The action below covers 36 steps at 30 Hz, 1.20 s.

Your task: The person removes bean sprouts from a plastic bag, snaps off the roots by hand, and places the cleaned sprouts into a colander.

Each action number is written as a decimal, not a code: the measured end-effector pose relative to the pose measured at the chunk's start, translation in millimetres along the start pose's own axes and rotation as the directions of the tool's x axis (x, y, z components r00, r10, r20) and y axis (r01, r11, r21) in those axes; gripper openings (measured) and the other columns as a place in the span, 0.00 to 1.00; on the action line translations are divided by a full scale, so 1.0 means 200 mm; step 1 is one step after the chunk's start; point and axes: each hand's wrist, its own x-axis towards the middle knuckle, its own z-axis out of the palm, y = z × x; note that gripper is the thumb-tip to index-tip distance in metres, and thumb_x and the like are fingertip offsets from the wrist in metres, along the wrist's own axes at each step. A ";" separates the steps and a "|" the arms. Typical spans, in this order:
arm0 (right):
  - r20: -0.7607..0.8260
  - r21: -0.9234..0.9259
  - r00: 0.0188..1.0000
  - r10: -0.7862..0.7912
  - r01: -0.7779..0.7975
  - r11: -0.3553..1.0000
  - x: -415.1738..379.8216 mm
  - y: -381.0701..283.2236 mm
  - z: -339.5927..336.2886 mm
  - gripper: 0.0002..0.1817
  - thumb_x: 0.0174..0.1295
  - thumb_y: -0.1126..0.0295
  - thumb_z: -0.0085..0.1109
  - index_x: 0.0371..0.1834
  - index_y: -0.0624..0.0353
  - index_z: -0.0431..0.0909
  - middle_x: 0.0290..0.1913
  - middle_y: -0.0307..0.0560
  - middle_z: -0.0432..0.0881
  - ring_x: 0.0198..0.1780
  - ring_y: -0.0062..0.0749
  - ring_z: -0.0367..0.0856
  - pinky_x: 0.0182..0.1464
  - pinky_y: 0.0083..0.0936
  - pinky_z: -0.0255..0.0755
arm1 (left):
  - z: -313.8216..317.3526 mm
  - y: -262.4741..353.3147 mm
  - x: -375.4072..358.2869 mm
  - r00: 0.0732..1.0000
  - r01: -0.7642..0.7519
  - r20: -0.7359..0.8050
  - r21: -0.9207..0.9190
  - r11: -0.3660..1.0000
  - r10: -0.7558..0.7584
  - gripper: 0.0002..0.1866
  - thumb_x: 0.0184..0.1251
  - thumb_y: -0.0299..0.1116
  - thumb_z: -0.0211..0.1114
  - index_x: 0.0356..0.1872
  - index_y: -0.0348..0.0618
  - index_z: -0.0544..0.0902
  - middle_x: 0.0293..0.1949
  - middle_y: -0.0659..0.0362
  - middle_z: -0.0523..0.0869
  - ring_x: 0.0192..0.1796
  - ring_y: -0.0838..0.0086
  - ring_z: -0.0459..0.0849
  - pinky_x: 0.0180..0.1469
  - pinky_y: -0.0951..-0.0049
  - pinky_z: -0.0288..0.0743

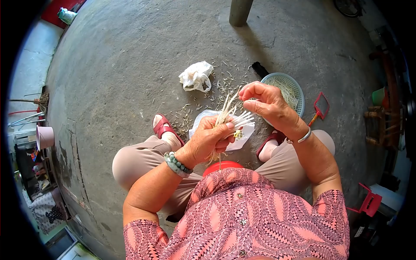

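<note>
My left hand (210,136) is closed round a bunch of thin pale stems (226,112), which fan out above the fist and hang below it. Close by on the right, my right hand (268,104) is raised with bent fingers, the thumb a little apart from them. Its fingertips are beside the upper tip of one stem; whether they touch it is hard to tell. Beneath the hands lies a white plastic sheet or bag (247,132) on the floor. A round pale green basket (302,97) with more pale stems stands behind my right hand.
Short trimmed bits (223,82) litter the concrete floor around a crumpled white plastic bag (196,76). A red fly swatter (321,106) lies right of the basket, and a dark object (260,69) lies behind it. A post (239,13) stands farther back. Something red (222,167) is between my knees.
</note>
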 end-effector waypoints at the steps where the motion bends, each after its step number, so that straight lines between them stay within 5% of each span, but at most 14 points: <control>1: -0.010 -0.071 0.999 -0.035 0.034 0.997 0.00 -0.02 -0.01 0.08 0.59 0.71 0.62 0.36 0.66 0.79 0.43 0.43 0.81 0.41 0.19 0.77 0.43 0.19 0.73 | -0.01 0.00 0.00 1.000 -0.005 -0.002 0.001 1.000 0.005 0.10 0.69 0.38 0.60 0.41 0.43 0.79 0.25 0.63 0.77 0.16 0.90 0.62 0.17 0.87 0.54; 6: 0.267 0.188 0.938 0.221 -0.275 0.943 -0.02 -0.09 -0.01 0.11 0.59 0.67 0.62 0.37 0.66 0.82 0.31 0.40 0.83 0.37 0.16 0.77 0.40 0.16 0.71 | -0.01 -0.01 0.01 1.000 -0.006 -0.002 0.074 0.997 0.006 0.10 0.69 0.38 0.61 0.40 0.43 0.79 0.25 0.64 0.78 0.17 0.90 0.64 0.18 0.87 0.54; 10: 0.286 0.137 0.932 0.224 -0.271 0.953 -0.02 -0.12 -0.03 0.17 0.60 0.61 0.58 0.37 0.67 0.82 0.33 0.41 0.84 0.38 0.17 0.77 0.43 0.19 0.71 | -0.01 -0.01 0.01 0.999 0.003 0.037 0.164 0.986 -0.010 0.09 0.69 0.38 0.61 0.38 0.42 0.80 0.25 0.65 0.78 0.18 0.90 0.65 0.18 0.87 0.55; 14: 0.330 0.086 0.928 0.173 -0.212 0.974 -0.02 -0.08 -0.01 0.14 0.60 0.65 0.59 0.38 0.67 0.82 0.33 0.43 0.84 0.39 0.17 0.78 0.43 0.19 0.72 | 0.00 -0.01 0.01 1.000 0.009 0.017 0.178 0.984 -0.013 0.09 0.69 0.37 0.61 0.37 0.42 0.80 0.24 0.65 0.77 0.19 0.90 0.65 0.19 0.87 0.54; 17: 0.280 0.247 0.937 0.210 -0.282 0.927 -0.04 -0.07 0.04 0.10 0.59 0.70 0.61 0.39 0.66 0.82 0.33 0.44 0.84 0.39 0.17 0.79 0.42 0.19 0.73 | 0.00 -0.01 0.01 0.999 -0.015 0.041 0.169 0.986 0.008 0.09 0.69 0.37 0.61 0.35 0.42 0.79 0.24 0.65 0.77 0.19 0.89 0.65 0.19 0.87 0.54; 20: 0.276 0.140 0.957 0.095 -0.137 0.981 -0.03 -0.02 0.06 0.08 0.57 0.74 0.62 0.38 0.66 0.82 0.33 0.44 0.85 0.38 0.17 0.80 0.41 0.20 0.75 | -0.03 -0.04 0.02 0.997 -0.014 0.075 0.163 0.987 0.002 0.09 0.69 0.37 0.61 0.36 0.42 0.79 0.24 0.65 0.76 0.19 0.89 0.64 0.18 0.86 0.55; 26: 0.212 0.156 0.976 0.054 -0.088 0.984 -0.04 0.01 0.07 0.06 0.56 0.75 0.60 0.34 0.67 0.81 0.31 0.44 0.84 0.35 0.19 0.80 0.37 0.21 0.75 | 0.00 -0.03 0.02 0.999 -0.027 0.046 0.152 0.988 0.020 0.10 0.70 0.38 0.60 0.36 0.43 0.79 0.22 0.66 0.75 0.19 0.89 0.64 0.18 0.86 0.54; 29: 0.175 -0.233 0.982 -0.076 0.116 0.966 -0.03 0.00 0.06 0.07 0.55 0.75 0.57 0.33 0.68 0.80 0.30 0.45 0.83 0.34 0.19 0.79 0.38 0.21 0.75 | 0.00 -0.03 0.02 1.000 -0.002 0.015 0.153 0.988 0.000 0.10 0.71 0.39 0.59 0.35 0.43 0.78 0.21 0.68 0.73 0.19 0.89 0.63 0.18 0.85 0.54; 32: 0.095 -0.192 0.993 0.065 -0.045 0.980 -0.04 0.01 0.05 0.08 0.55 0.74 0.56 0.34 0.69 0.79 0.29 0.45 0.82 0.34 0.20 0.79 0.40 0.22 0.75 | 0.00 -0.02 0.02 0.999 0.025 0.020 0.145 0.989 -0.028 0.10 0.71 0.39 0.58 0.34 0.44 0.78 0.21 0.68 0.71 0.19 0.89 0.62 0.18 0.86 0.54; 36: 0.107 0.107 0.990 0.094 -0.106 0.989 -0.04 0.00 0.05 0.10 0.58 0.72 0.57 0.38 0.70 0.78 0.33 0.44 0.82 0.38 0.20 0.79 0.43 0.21 0.74 | 0.01 -0.01 0.02 1.000 0.012 0.012 0.175 0.985 -0.014 0.09 0.71 0.38 0.58 0.34 0.44 0.77 0.21 0.68 0.71 0.19 0.89 0.62 0.18 0.86 0.54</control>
